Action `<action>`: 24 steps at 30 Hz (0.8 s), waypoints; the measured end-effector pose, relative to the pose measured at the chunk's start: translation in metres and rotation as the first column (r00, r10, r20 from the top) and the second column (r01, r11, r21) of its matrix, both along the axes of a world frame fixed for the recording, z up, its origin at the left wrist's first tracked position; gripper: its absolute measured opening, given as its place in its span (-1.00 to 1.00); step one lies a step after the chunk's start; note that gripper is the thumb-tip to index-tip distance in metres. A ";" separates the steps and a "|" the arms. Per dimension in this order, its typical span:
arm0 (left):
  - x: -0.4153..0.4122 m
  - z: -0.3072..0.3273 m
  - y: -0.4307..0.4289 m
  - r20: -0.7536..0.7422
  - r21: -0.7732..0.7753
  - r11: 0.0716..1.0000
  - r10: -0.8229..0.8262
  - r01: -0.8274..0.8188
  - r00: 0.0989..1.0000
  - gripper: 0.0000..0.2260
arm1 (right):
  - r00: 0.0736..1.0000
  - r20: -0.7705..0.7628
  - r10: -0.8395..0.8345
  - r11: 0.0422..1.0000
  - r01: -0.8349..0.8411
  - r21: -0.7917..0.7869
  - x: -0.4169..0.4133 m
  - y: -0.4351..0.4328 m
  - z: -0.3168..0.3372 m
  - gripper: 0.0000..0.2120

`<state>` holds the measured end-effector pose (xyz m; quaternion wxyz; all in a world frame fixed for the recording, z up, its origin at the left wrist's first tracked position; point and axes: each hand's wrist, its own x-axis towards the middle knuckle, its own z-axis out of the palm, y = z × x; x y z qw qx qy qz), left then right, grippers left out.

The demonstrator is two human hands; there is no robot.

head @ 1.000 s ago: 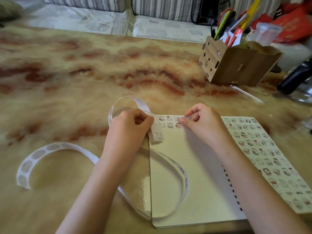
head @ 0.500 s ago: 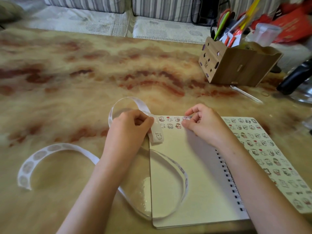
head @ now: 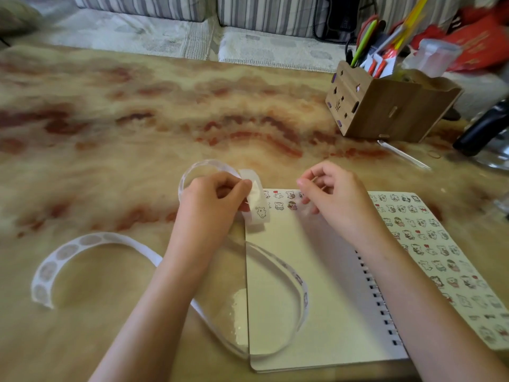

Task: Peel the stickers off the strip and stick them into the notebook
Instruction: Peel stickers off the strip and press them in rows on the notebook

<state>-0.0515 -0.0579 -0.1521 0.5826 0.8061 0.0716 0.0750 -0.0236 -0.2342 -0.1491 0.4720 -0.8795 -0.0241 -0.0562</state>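
A spiral notebook (head: 316,285) lies open on the marbled table. Its left page carries two short rows of small cartoon stickers (head: 281,201) along the top edge, and its right page (head: 429,244) is covered with them. A long white sticker strip (head: 66,252) loops across the table and over the left page. My left hand (head: 212,205) pinches the strip near its end, where a flap with one sticker (head: 260,212) hangs over the page corner. My right hand (head: 338,199) hovers just above the page's top edge, fingers loosely curled, with nothing visible in it.
A wooden pen holder (head: 385,108) full of pens and scissors stands at the back right. Beside it lie a clear plastic stick (head: 405,155) and a rubber band (head: 433,154). A black object (head: 482,128) sits at the right edge. A striped sofa runs behind the table.
My right hand has lifted off the sticker row it was pressing and drawn slightly up and back. My left hand keeps its pinch on the strip, raised a little.
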 end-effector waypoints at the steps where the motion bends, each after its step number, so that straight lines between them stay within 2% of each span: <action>1: 0.000 0.001 0.000 0.015 -0.026 1.000 0.003 -0.003 1.000 -0.85 | 0.999 0.013 0.048 0.998 -0.048 0.033 -0.004 0.003 0.004 -0.92; 4: 0.001 0.004 -0.001 0.051 -0.070 0.998 0.007 -0.003 0.999 -0.82 | 0.984 0.031 0.178 0.974 -0.180 0.139 -0.013 0.013 0.012 -0.91; 8: 0.000 0.006 -0.001 0.085 -0.068 0.998 0.014 -0.009 0.996 -0.78 | 0.966 0.061 0.250 0.943 -0.257 0.211 -0.017 0.019 0.014 -0.92; 14: 0.000 0.007 -0.002 0.070 -0.106 0.994 -0.002 0.009 0.998 -0.74 | 0.969 0.070 0.238 0.943 -0.247 0.224 -0.019 0.020 0.014 -0.89; 19: 0.002 0.009 -0.004 0.039 -0.201 0.976 -0.076 0.082 0.996 -0.71 | 0.976 0.092 0.195 0.937 -0.213 0.278 -0.016 0.019 0.014 -0.89; 24: -0.001 0.009 -0.003 0.027 -0.151 0.979 -0.137 0.139 0.990 -0.88 | 0.976 0.104 0.190 0.941 -0.211 0.265 -0.016 0.018 0.012 -0.87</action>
